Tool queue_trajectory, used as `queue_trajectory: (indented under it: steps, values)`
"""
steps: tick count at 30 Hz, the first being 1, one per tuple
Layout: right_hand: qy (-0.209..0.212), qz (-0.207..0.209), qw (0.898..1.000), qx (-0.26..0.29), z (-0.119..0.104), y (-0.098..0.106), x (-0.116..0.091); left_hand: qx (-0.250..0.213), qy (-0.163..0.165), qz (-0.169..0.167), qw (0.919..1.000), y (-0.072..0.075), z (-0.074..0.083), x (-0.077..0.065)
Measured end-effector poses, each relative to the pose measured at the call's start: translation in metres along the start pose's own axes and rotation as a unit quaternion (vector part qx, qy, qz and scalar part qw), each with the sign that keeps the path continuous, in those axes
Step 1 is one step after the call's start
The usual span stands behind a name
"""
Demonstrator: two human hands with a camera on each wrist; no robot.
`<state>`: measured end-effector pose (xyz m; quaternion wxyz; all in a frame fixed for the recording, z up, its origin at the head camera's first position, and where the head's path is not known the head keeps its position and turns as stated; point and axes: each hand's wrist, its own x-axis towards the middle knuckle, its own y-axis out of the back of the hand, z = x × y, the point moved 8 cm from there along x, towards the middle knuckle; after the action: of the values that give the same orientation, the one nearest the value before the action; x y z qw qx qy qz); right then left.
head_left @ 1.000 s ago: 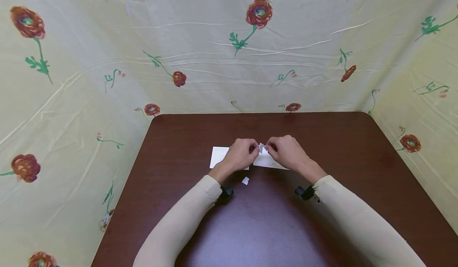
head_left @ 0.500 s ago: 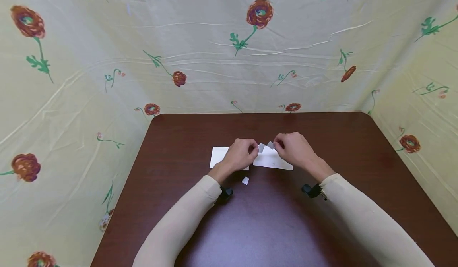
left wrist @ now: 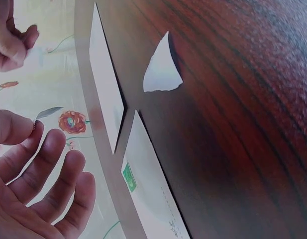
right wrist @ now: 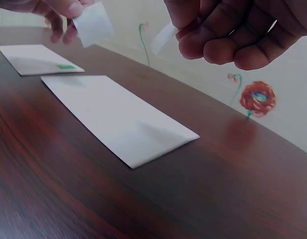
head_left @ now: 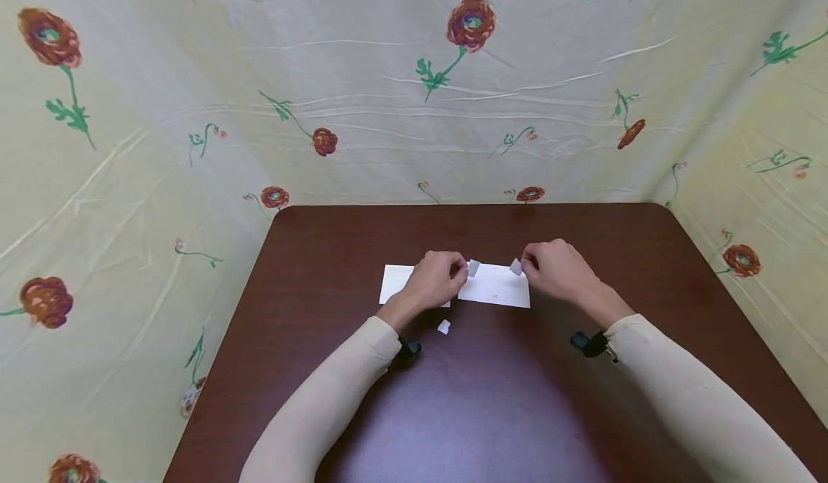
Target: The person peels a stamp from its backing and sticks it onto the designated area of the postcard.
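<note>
My left hand (head_left: 433, 278) pinches a small square of white paper (right wrist: 95, 25) between thumb and forefinger, its other fingers loosely bent. Further right, my right hand (head_left: 558, 271) pinches a second small piece of white paper (head_left: 515, 267) by its edge. Both hands are raised above the table. Below them a flat white rectangle (right wrist: 118, 114), like an envelope or card, lies in the gap between the hands. Another such rectangle (left wrist: 153, 194), bearing a green stamp-like mark (left wrist: 129, 178), lies to its left, partly hidden by my left hand in the head view.
A torn white paper scrap (left wrist: 163, 67) lies on the dark brown table (head_left: 491, 397), nearer to me than the rectangles. A pale flowered curtain (head_left: 375, 73) hangs behind the table and at both sides.
My right hand has moved right, away from the left, carrying its paper piece. The two pieces, close together before, are now well apart. My left hand has stayed in place.
</note>
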<state>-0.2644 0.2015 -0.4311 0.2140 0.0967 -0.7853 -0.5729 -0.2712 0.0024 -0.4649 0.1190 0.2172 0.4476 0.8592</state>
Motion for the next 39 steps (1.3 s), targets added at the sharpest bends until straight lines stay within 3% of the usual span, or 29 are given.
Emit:
queue_trajectory:
  steps: [11,20,39]
  values:
    - [-0.005,-0.052,0.998,-0.022,0.032,-0.003,-0.017,0.001,0.002,-0.006,1.0000,0.000,-0.001,0.001]
    - [-0.026,-0.128,0.991,-0.017,0.050,-0.019,-0.031,0.005,0.000,-0.008,1.0000,-0.001,-0.001,0.001]
    - [-0.078,-0.124,0.988,-0.054,0.071,-0.034,-0.044,0.004,-0.001,-0.011,0.9999,-0.004,0.001,0.001]
